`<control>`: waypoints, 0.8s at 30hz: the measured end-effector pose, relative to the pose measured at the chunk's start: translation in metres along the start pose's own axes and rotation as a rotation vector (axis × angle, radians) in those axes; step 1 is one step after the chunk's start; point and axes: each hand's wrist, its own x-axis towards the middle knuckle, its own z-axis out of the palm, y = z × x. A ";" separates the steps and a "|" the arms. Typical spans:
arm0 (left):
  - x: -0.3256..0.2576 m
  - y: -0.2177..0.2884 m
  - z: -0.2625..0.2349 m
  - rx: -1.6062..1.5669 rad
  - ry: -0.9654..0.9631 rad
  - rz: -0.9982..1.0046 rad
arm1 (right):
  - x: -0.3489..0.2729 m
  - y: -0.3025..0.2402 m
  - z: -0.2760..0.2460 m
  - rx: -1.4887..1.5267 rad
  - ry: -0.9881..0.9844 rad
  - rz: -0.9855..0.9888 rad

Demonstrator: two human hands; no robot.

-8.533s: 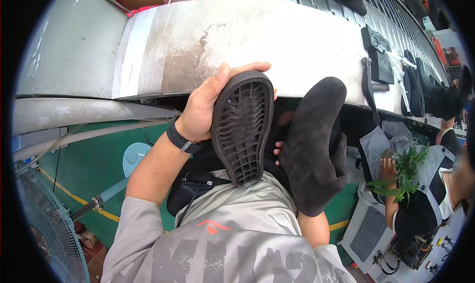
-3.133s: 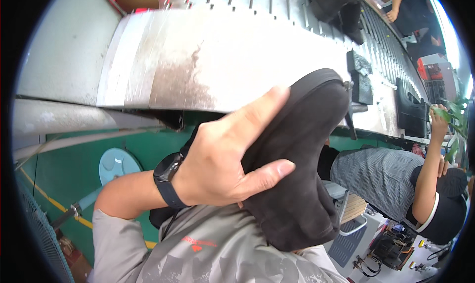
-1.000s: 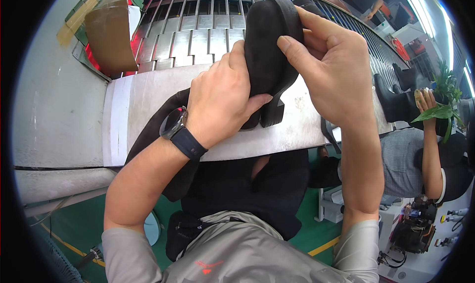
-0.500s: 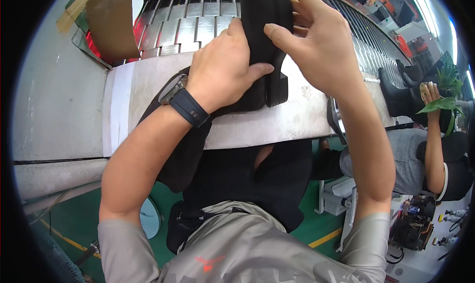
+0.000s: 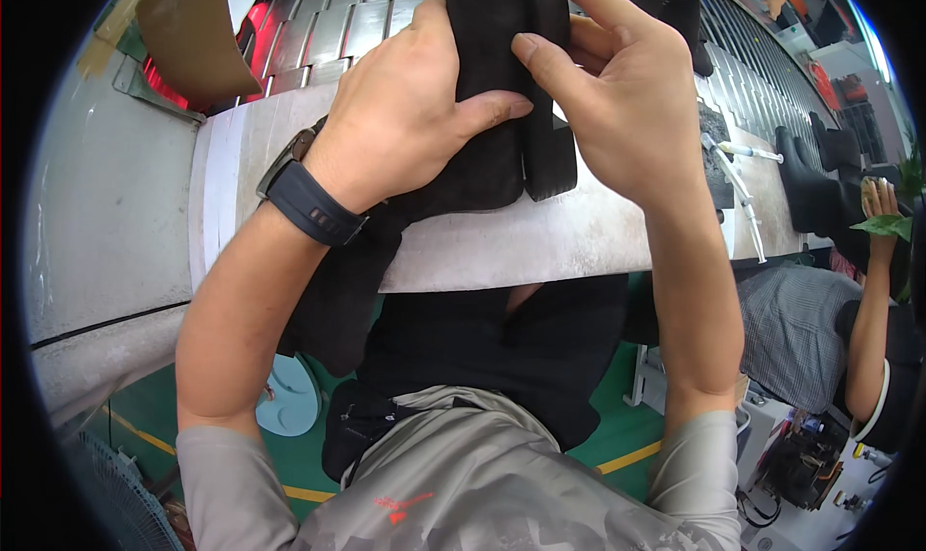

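A black boot point(image 5: 487, 161) lies on its side over the pale worktop edge, its sole and heel turned to the right. Its soft dark shaft trails under my left forearm and hangs past the front edge. My left hand point(image 5: 400, 107) grips the boot's upper from the left, thumb laid across it toward the sole seam. From the other side my right hand point(image 5: 627, 88) is closed on the sole edge, its thumb pressing near the seam and its fingers curled behind. The boot's toe end runs out of view at the top.
Beyond the pale worktop point(image 5: 502, 252) runs a metal slat conveyor point(image 5: 371, 30) with a brown sheet point(image 5: 193, 35) at its left. White syringe-like tools point(image 5: 738, 175) lie at right, near more black boots point(image 5: 810, 185) and a co-worker's hand point(image 5: 878, 199). A blue round stool point(image 5: 287, 397) stands below.
My left hand and the boot have shifted slightly left in view. The syringe-like tools and a dark item behind my right hand have come into sight. Both hands keep hold.
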 end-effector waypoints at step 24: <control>0.000 -0.020 0.000 0.023 -0.010 0.074 | 0.009 0.013 0.011 -0.538 0.193 -0.311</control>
